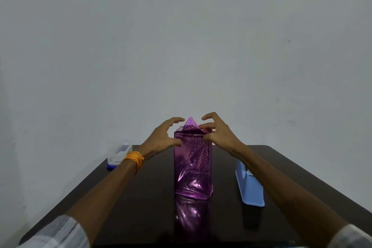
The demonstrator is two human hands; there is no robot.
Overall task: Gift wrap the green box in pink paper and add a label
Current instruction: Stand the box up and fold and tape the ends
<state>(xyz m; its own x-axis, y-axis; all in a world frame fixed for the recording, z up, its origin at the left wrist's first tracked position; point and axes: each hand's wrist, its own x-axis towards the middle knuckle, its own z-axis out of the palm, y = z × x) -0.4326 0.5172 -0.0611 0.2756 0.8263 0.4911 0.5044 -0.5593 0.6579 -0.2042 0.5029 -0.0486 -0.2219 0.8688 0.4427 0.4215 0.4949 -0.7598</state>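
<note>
On the dark surface (141,197) the pink-papered box (192,167) lacks a label; the right hand (218,136) pinches its unfolded twelve-o'clock flap (190,123), the left hand (161,137) splayed alongside.

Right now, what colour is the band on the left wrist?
Orange; the band shows best in the head view.

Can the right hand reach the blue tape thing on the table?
Probably yes. The light blue tape dispenser lies on the table just under the right forearm, with nothing between them. The right hand would first have to let go of the pink paper it pinches.
</note>
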